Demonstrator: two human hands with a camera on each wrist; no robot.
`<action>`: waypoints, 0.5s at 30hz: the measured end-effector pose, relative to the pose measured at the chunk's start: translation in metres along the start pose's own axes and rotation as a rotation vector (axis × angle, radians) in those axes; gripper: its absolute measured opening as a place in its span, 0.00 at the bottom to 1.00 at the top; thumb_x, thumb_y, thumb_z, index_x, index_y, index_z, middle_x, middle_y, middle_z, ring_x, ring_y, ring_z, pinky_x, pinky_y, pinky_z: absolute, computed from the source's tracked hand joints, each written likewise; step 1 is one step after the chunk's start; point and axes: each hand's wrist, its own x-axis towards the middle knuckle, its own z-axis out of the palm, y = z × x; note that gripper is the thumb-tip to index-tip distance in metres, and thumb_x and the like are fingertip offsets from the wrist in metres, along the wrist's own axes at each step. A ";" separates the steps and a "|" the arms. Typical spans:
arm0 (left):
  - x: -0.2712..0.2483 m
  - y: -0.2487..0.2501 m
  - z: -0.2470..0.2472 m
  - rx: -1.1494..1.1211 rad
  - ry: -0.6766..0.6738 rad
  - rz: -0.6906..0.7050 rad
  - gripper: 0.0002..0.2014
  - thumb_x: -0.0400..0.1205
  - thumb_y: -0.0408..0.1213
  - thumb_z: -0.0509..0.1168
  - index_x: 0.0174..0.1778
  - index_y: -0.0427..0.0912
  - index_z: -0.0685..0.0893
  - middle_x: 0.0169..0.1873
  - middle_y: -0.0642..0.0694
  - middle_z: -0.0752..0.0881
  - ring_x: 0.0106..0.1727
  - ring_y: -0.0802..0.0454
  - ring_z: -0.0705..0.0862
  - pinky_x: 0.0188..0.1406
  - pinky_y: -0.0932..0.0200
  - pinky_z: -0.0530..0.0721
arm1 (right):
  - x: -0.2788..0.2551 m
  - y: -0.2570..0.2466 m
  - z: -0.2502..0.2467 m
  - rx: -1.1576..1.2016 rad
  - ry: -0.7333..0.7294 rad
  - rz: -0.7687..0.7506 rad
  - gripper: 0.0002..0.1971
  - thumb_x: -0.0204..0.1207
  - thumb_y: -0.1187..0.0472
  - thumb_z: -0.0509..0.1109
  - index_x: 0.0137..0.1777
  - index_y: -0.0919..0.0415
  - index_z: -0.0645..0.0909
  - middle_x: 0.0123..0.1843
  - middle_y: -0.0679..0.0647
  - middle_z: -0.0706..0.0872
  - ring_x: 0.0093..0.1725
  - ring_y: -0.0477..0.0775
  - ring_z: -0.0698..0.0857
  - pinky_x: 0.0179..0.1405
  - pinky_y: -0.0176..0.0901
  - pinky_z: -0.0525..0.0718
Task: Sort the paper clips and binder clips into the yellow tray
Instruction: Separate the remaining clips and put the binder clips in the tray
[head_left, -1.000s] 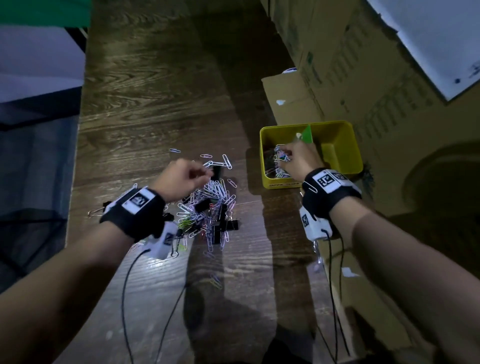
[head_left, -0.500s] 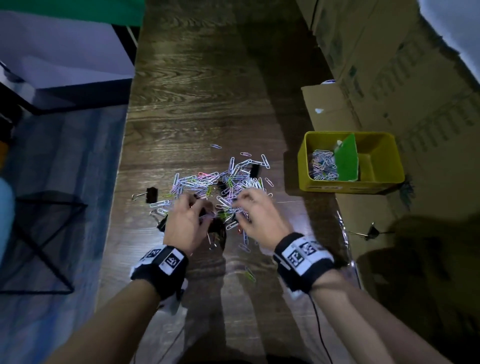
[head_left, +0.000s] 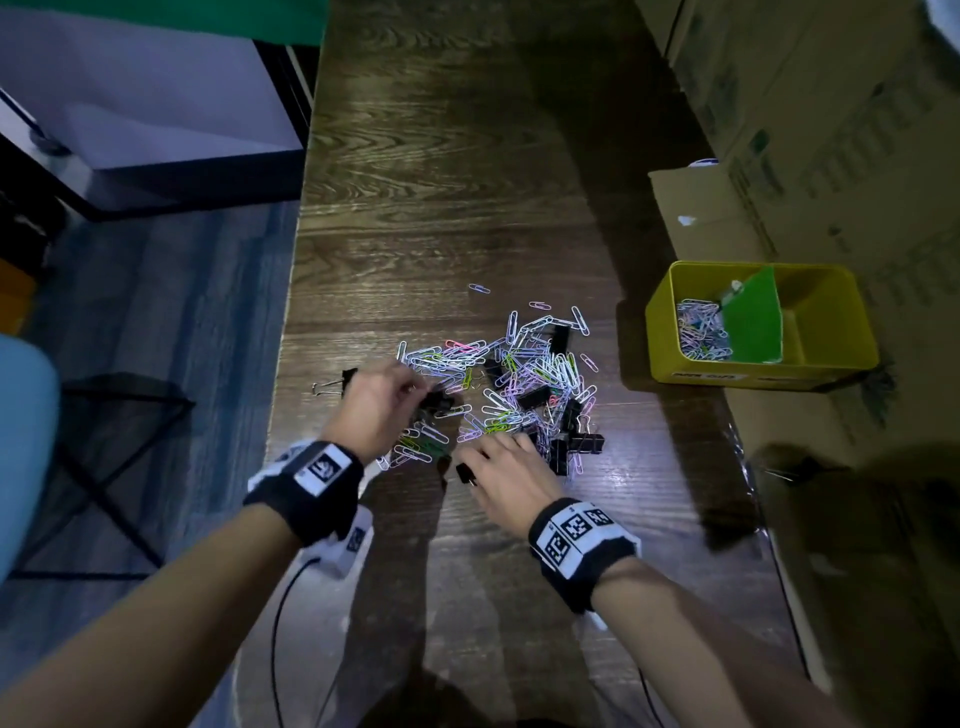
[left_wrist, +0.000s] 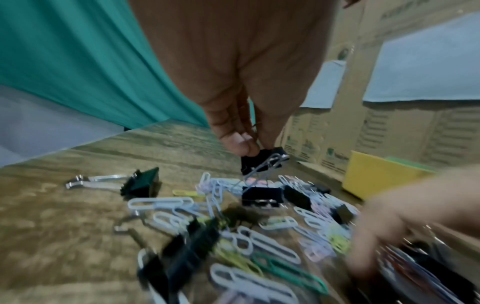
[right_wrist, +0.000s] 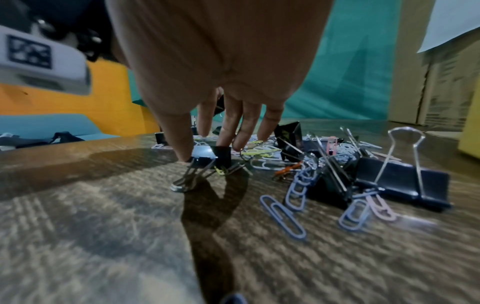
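Observation:
A mixed pile of coloured paper clips and black binder clips (head_left: 519, 379) lies mid-table. My left hand (head_left: 384, 405) pinches a small black binder clip (left_wrist: 262, 162) at the pile's left side, held just above the other clips. At the pile's near edge, my right hand (head_left: 498, 473) has thumb and fingers pinched round another small black binder clip (right_wrist: 213, 156) standing on the wood. The yellow tray (head_left: 753, 371) sits to the right, split by a green divider (head_left: 753, 322). Paper clips (head_left: 698, 332) fill its left compartment; the right one looks bare.
One binder clip (head_left: 343, 382) lies alone near the table's left edge. A large binder clip (right_wrist: 400, 181) lies right of my right hand. Cardboard boxes (head_left: 779, 130) wall the right side behind the tray. A black metal frame (head_left: 104, 467) stands on the floor at left.
My right hand left the yellow tray and came back to the pile's near edge, onto a binder clip. My left hand reached further in and took hold of a binder clip.

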 end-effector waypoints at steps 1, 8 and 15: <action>0.008 -0.004 -0.007 0.000 0.021 -0.025 0.03 0.77 0.31 0.69 0.43 0.37 0.88 0.40 0.41 0.85 0.37 0.50 0.79 0.40 0.60 0.76 | 0.000 0.000 0.002 -0.035 -0.010 -0.003 0.22 0.76 0.65 0.65 0.71 0.58 0.71 0.66 0.60 0.78 0.66 0.61 0.73 0.65 0.54 0.68; 0.062 -0.041 -0.030 0.000 0.019 -0.121 0.04 0.78 0.31 0.68 0.46 0.36 0.87 0.43 0.39 0.89 0.41 0.48 0.83 0.43 0.60 0.78 | 0.007 -0.004 0.001 -0.066 -0.051 0.061 0.13 0.73 0.63 0.66 0.58 0.57 0.80 0.61 0.58 0.81 0.64 0.60 0.74 0.62 0.56 0.67; 0.084 -0.057 -0.033 -0.048 -0.055 -0.084 0.08 0.77 0.30 0.69 0.51 0.39 0.86 0.50 0.40 0.88 0.50 0.44 0.86 0.52 0.58 0.81 | 0.029 -0.009 -0.014 -0.035 -0.021 0.103 0.12 0.75 0.55 0.65 0.57 0.55 0.81 0.58 0.56 0.81 0.62 0.57 0.76 0.62 0.55 0.67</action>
